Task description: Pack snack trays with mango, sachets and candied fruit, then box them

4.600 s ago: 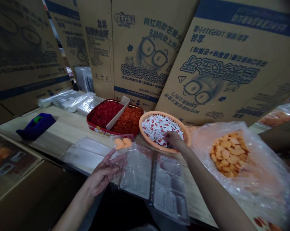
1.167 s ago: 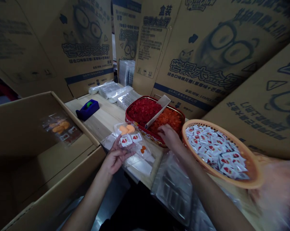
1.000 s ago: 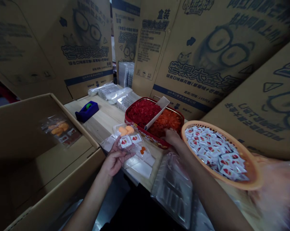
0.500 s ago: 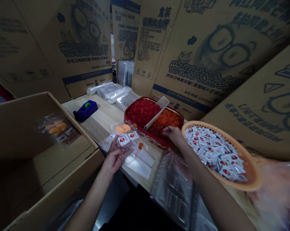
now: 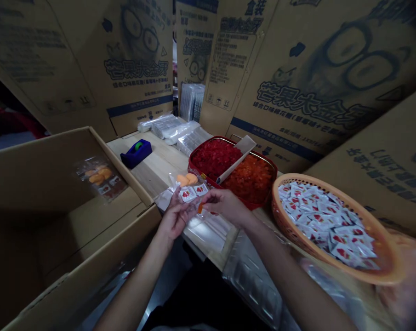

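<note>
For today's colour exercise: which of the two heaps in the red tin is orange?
The orange diced heap, right of the pale divider; the other heap is deep red.

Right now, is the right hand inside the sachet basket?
No, the right hand reaches across to the clear bag in the left hand, apart from the orange basket.

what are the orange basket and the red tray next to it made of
The basket looks like moulded plastic: glossy orange with an even, open weave. The red tray looks like printed tin with a shiny rolled rim, though glossy plastic can't be ruled out from this view.
</note>
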The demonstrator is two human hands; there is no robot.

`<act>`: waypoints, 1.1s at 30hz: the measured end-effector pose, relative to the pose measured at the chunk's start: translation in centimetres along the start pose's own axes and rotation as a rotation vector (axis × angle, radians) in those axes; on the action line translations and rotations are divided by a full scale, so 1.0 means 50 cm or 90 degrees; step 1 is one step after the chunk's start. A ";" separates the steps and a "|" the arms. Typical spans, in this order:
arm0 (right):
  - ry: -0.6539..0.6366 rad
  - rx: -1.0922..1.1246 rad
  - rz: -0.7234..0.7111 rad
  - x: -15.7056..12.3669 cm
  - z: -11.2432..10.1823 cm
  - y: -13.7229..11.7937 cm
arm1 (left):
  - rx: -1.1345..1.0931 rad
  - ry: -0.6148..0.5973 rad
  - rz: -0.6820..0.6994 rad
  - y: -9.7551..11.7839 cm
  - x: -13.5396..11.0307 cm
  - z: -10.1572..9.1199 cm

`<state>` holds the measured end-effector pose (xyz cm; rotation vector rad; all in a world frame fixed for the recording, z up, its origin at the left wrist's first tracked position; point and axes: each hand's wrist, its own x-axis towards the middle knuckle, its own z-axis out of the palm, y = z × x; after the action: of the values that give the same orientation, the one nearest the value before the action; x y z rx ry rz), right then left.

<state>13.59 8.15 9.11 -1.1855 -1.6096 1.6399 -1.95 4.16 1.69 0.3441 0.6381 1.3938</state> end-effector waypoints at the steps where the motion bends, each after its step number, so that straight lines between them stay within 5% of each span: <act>1: -0.012 -0.020 -0.011 0.005 0.011 0.005 | 0.000 0.006 0.000 0.000 0.001 -0.001; 8: -0.067 -0.098 -0.041 0.026 0.041 0.027 | -0.013 0.011 -0.018 -0.001 0.001 -0.004; 17: -0.099 -0.037 -0.010 0.018 0.033 0.020 | -0.025 0.026 -0.015 -0.001 0.005 -0.006; 24: 0.037 -0.046 -0.053 0.034 0.009 0.024 | -0.050 -0.005 -0.016 0.003 -0.001 0.002; 33: 0.040 -0.099 -0.078 0.040 0.001 0.027 | -0.050 0.006 -0.014 0.003 0.002 0.002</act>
<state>12.91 9.66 7.36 -1.1764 -1.7592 1.4099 -2.00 4.30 1.84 0.2671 0.5911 1.3954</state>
